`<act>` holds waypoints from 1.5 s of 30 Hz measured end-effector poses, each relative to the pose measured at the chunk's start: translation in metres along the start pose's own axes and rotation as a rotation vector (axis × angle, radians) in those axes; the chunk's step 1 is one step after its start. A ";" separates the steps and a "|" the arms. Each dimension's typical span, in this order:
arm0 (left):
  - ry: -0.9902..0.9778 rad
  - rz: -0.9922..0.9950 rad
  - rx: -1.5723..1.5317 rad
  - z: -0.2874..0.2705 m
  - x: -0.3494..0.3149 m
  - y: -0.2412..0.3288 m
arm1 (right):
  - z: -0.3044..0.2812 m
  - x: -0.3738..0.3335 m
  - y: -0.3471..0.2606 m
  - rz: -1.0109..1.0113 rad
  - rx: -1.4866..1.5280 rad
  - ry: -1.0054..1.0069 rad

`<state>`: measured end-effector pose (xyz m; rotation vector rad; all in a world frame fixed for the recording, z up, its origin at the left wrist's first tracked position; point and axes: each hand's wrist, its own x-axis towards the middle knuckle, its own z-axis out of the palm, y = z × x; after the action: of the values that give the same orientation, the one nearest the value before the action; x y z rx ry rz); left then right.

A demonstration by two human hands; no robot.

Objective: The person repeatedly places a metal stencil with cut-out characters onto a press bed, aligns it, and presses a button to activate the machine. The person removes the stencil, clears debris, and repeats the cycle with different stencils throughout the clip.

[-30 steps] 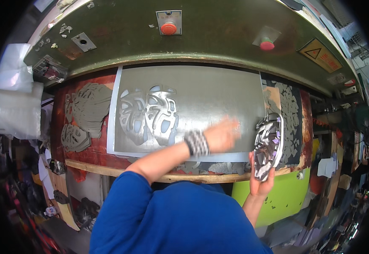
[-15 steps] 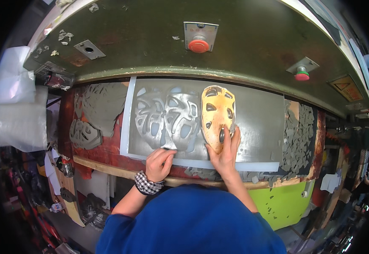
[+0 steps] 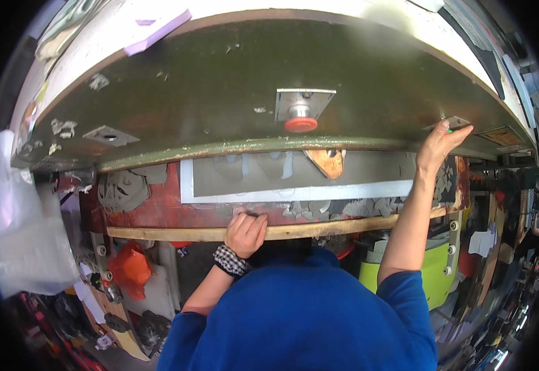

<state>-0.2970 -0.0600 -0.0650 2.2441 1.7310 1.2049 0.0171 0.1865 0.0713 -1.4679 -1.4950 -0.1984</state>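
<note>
My right hand (image 3: 441, 147) is raised to the green front of the machine (image 3: 207, 93), its fingers stretched over a green push button (image 3: 449, 130) that they mostly cover. My left hand (image 3: 246, 235) rests curled at the wooden front edge (image 3: 313, 230) of the bench. Whether its closed fingers hold anything is hidden. An orange-yellow sole-shaped cutting die (image 3: 329, 164) lies on the grey sheet (image 3: 374, 170), and only its near end shows below the machine's edge. Sole-shaped cut-outs (image 3: 238, 167) mark the sheet left of the die.
A red mushroom button (image 3: 301, 123) sits mid-front on the machine. Grey offcuts (image 3: 368, 207) lie along the bench's near right side, and cut grey pieces (image 3: 123, 190) at its left. A clear plastic bag (image 3: 28, 216) hangs far left. A lime-green panel (image 3: 433, 272) stands below the bench.
My right hand has left the die and gone up right to the green button. My left hand has drawn back from the sheet to the bench edge. The machine front now covers most of the die.
</note>
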 end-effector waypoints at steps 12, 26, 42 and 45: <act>-0.077 -0.096 0.085 0.008 0.033 -0.018 | -0.019 -0.140 -0.028 0.296 0.320 -0.165; -0.188 -0.280 0.032 -0.011 -0.007 0.059 | -0.076 -0.184 -0.028 -0.172 0.327 -0.426; -0.203 -0.480 -0.325 0.009 0.029 0.120 | -0.129 -0.213 -0.029 0.835 1.168 -0.729; -0.137 -0.541 -0.412 0.053 0.062 0.132 | -0.133 -0.215 -0.035 0.792 1.166 -0.748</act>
<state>-0.1563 -0.0359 -0.0042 1.4637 1.6850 1.1155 0.0079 -0.0593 0.0019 -0.9995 -1.0341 1.5695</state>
